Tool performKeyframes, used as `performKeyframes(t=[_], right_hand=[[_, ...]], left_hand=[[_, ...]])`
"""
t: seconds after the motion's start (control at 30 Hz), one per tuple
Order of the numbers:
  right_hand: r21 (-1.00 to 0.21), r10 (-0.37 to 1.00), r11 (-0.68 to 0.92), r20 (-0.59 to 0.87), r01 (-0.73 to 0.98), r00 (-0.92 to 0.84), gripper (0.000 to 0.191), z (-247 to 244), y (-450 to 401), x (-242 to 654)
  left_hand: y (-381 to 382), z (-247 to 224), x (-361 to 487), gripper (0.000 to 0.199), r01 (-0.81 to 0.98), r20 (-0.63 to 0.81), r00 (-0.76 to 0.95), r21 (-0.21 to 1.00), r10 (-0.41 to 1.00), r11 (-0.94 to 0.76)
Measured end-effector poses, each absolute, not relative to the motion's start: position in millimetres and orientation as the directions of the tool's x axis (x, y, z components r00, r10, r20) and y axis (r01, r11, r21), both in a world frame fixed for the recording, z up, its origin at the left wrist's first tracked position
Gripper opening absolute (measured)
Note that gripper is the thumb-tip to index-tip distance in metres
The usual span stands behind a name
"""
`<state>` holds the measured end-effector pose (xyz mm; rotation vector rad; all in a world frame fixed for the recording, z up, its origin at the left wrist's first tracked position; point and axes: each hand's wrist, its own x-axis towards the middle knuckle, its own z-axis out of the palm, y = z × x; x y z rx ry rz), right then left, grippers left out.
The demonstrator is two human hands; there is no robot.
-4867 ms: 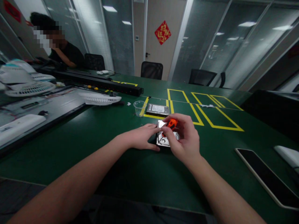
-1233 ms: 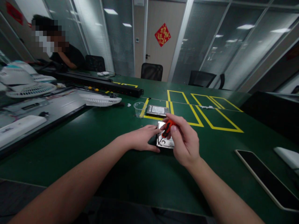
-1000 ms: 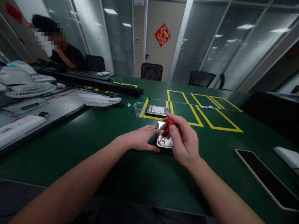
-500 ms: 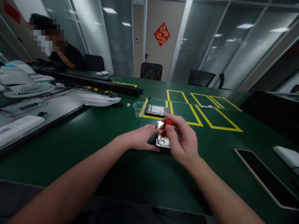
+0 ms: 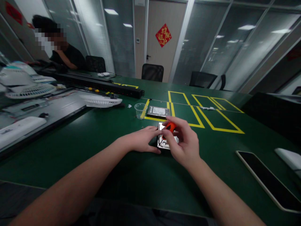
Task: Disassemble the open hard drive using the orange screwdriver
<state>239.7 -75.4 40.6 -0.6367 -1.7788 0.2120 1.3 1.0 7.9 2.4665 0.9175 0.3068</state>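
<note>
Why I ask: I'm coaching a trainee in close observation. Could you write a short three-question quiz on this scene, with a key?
1. Which hand holds the orange-handled screwdriver? A left, B right, C neither.
2. True or false: the clear cup stands upright.
3. Fill in: seen from the head view, the white-labelled drive lies ___ (nearer / farther away) than the silver drive.

Key: 1 B, the right hand; 2 true; 3 farther away.

Left fingers [image 5: 154, 133] spread, right fingers [image 5: 180, 121] curled
</note>
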Motion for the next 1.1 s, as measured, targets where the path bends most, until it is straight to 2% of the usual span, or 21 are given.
performKeyframes(t=[0.23, 0.37, 0.6, 0.87, 1.1], right_hand=[[-0.481, 0.541, 0.83, 0.817, 0.281, -0.2, 0.045, 41.6, -78.0, 243.0], [-0.493, 0.548, 0.825, 0.818, 0.277, -0.177, 0.038, 40.6, -77.5, 242.8], [-0.493, 0.54, 0.826, 0.831, 0.273, -0.134, 0.027, 39.8, -76.9, 240.7], [-0.424, 0.492, 0.851, 0.85, 0.309, -0.189, 0.044, 39.6, -74.2, 241.6], [-0.441, 0.504, 0.852, 0.835, 0.281, -0.219, 0.047, 42.2, -76.6, 245.0]], left_hand=[[1.1, 6.4, 1.5, 0.106, 0.578, 0.028, 0.737, 0.494, 0.676, -0.65], [0.5, 8.1, 2.1, 0.104, 0.581, 0.023, 0.741, 0.479, 0.671, -0.658], [2.0, 5.4, 1.1, 0.113, 0.546, 0.052, 0.757, 0.498, 0.651, -0.674], [0.1, 7.8, 1.9, 0.105, 0.563, 0.027, 0.74, 0.524, 0.673, -0.639], [-0.3, 10.0, 3.7, 0.102, 0.561, 0.031, 0.747, 0.507, 0.664, -0.654]])
